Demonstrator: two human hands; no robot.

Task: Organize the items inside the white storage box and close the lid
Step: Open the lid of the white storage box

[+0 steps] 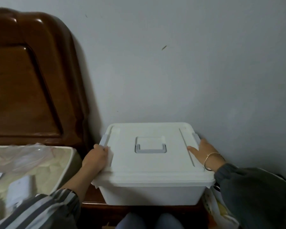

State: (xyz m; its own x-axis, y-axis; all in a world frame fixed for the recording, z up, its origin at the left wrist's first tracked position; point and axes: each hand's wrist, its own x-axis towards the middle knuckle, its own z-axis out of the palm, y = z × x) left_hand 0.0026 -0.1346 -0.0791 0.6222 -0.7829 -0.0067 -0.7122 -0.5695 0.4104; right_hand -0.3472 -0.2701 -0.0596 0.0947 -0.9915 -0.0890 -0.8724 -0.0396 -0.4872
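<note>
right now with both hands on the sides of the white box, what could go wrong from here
1. The left hand sits right at the grey side latch; fingers could get pinched if it snaps.
2. The lid is on, so the contents are hidden; something piled high inside might keep it from seating flat.
3. The white storage box sits near the front edge of the dark wooden stand; an uneven push from the right hand might slide it.

The left grip [96, 160] came out of a loose sleeve [45, 210] striped grey and white. The right grip [203, 152] wore a thin gold bangle [210, 161] just behind it, then a plain dark grey sleeve [254, 190]. Blue-grey trouser knees [149, 221] showed below.
</note>
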